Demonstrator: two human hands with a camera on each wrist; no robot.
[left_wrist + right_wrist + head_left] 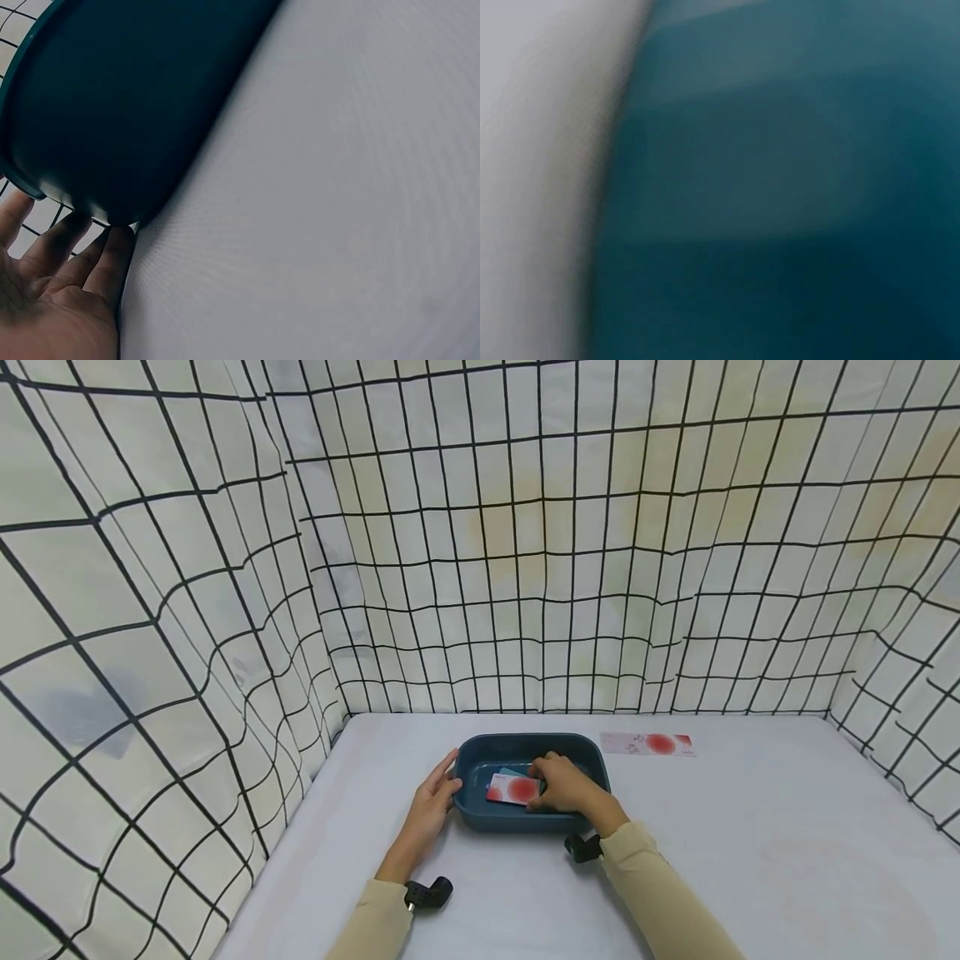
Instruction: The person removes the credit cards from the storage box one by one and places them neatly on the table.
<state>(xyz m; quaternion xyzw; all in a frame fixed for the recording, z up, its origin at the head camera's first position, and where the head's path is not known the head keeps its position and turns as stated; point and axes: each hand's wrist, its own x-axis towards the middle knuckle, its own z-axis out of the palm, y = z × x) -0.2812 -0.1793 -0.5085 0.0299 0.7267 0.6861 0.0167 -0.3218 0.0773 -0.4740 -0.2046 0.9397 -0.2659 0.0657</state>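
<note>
A dark teal plastic basin [517,823] sits near the far side of the white table. Inside it lies a white card with a red circle [517,789], over bluish flat pieces [510,772] mostly hidden beneath. My right hand [567,785] reaches over the basin's right side and pinches the card's right edge with curled fingers. My left hand [429,810] is at the basin's left end; in the left wrist view, its extended fingers [105,262] touch the outer wall. Only the blurred basin wall [780,300] fills most of the right wrist view.
A flat white strip with a red circle [660,744] lies on the table [750,827], right of the basin. Black-gridded white sheeting [555,568] rises behind the table and along both sides.
</note>
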